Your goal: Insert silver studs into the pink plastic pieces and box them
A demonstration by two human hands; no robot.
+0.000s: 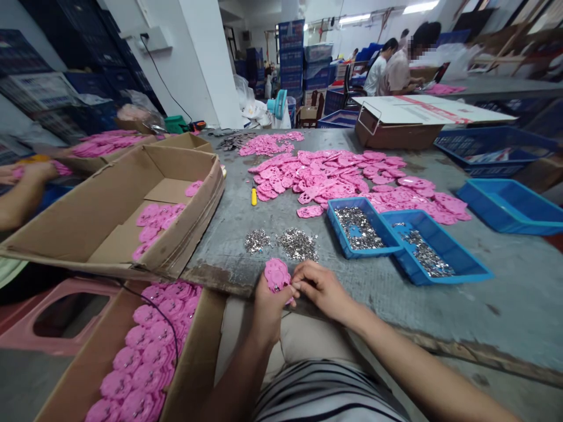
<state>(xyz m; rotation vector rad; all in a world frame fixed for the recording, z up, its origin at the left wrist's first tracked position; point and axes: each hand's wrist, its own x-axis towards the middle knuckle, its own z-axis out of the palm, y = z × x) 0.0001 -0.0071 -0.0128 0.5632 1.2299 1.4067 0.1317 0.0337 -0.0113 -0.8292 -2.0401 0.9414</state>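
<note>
My left hand (269, 310) is closed around a pink plastic piece (276, 273) with small dark or metal spots, held up at the table's front edge. My right hand (323, 290) pinches at the piece's lower right side; whatever sits between its fingertips is too small to make out. Just beyond my hands lie two small heaps of shiny metal parts, a larger heap (298, 243) and a smaller heap (257, 240). More such parts fill a blue tray (367, 252) and a second blue tray (466, 272) to the right.
Pink pieces (325, 173) are piled across the table's middle, near a yellow-handled tool (254, 197). Cardboard boxes, an upper box (193, 234) and a lower box (206, 334) of pink pieces, stand left. A co-worker's hand (37, 173) shows far left. Another blue tray (510, 220) stands right.
</note>
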